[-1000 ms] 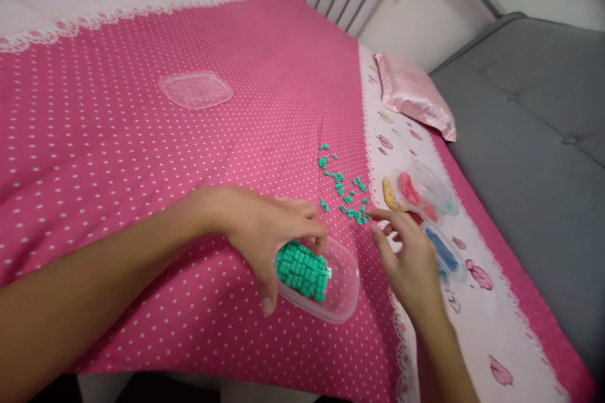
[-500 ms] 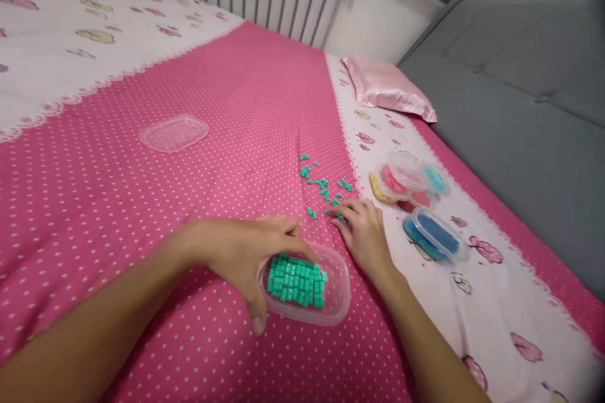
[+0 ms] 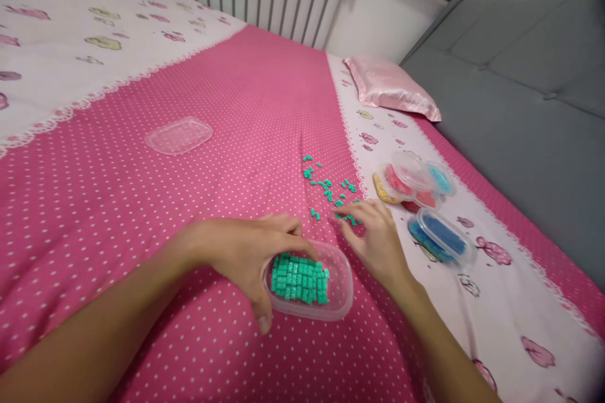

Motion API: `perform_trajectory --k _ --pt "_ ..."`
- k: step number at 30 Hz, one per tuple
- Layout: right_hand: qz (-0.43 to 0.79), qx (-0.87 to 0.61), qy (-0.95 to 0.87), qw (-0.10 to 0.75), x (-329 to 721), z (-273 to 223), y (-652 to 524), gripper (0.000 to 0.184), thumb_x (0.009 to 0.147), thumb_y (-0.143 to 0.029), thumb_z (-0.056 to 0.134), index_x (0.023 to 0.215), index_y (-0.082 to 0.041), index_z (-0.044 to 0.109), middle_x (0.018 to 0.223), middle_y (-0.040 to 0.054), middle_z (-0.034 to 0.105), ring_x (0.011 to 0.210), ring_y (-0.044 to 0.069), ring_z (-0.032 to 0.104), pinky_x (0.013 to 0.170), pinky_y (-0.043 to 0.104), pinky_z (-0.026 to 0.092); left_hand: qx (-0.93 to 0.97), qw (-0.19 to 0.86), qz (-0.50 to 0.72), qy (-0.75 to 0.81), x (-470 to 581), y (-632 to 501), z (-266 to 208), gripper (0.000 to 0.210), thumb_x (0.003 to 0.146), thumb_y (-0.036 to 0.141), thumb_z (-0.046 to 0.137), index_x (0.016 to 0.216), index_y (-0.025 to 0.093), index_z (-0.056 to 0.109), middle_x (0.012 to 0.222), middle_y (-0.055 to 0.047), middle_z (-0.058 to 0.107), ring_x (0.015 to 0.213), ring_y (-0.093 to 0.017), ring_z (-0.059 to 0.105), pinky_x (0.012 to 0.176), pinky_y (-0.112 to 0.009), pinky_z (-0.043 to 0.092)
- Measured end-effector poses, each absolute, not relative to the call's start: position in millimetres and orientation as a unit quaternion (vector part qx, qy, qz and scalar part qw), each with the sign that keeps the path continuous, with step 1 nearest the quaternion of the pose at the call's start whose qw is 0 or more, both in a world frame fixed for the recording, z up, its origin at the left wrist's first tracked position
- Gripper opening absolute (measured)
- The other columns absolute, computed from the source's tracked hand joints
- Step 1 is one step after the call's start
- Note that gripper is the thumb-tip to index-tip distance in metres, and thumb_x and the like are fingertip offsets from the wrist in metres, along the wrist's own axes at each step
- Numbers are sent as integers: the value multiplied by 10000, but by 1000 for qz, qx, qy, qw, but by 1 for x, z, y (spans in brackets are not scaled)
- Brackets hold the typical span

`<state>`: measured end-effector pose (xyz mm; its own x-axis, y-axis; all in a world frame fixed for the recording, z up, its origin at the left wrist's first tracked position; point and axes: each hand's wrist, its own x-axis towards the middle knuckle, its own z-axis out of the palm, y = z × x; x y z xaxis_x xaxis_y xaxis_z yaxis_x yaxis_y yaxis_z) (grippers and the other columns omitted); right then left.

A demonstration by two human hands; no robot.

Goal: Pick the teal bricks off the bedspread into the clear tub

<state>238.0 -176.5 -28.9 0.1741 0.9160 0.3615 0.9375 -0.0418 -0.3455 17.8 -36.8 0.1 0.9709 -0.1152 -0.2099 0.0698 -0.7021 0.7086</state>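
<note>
My left hand (image 3: 248, 258) grips the left end of a clear plastic container (image 3: 341, 302), thumb on the near side and fingers over the far rim. Small green blocks (image 3: 300, 278) are packed in rows in its left and middle part; its right end shows bare plastic. My right hand (image 3: 375, 236) hovers low over loose green blocks (image 3: 327, 192) scattered on the bed beyond the container. Its thumb and index finger are curved towards each other with a small gap between them. Whether a block touches the fingertips is too small to tell.
A clear lid (image 3: 179, 136) lies on the pink dotted bedspread (image 3: 227, 182) at the left. Right of my right hand stand closed containers with blue pieces (image 3: 442, 233) and stacked ones with red pieces (image 3: 399, 181). A pink pillow (image 3: 390, 88) rests by the grey headboard (image 3: 515, 69).
My right hand has shifted slightly to the right among the loose blocks. My left hand keeps its grip on the container. The whole view has shifted a little.
</note>
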Motion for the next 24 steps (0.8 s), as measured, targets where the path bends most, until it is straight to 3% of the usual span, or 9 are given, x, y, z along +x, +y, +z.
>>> perform_trajectory --k 8,12,18,24 --pt "23 -714 -637 288 214 10 -208 108 891 -181 680 970 -230 736 954 -9 772 889 175 682 820 320 480 925 358 -125 28 14 -36 1 957 558 577 882 1395 287 518 1142 -48 510 1002 -222 523 880 -336 486" --pt "2 -748 -628 213 186 15 -219 197 825 -98 719 959 -241 738 841 -21 757 788 210 668 771 357 418 935 329 -126 44 13 -43 9 911 602 526 875 1402 290 507 1117 -47 506 979 -218 525 835 -312 477" --pt "-58 -776 -623 86 155 3 -213 171 822 -55 696 792 -222 715 708 -8 704 711 251 633 741 394 266 935 309 -149 91 15 -58 21 732 650 537 844 1261 256 556 1069 -37 496 941 -207 504 762 -284 439" --pt "-44 -781 -621 47 154 1 -208 168 832 -83 699 890 -237 731 733 -13 718 715 247 635 727 370 227 935 316 -142 75 17 -60 18 791 629 524 882 1279 223 546 1107 -48 504 990 -220 517 805 -293 438"
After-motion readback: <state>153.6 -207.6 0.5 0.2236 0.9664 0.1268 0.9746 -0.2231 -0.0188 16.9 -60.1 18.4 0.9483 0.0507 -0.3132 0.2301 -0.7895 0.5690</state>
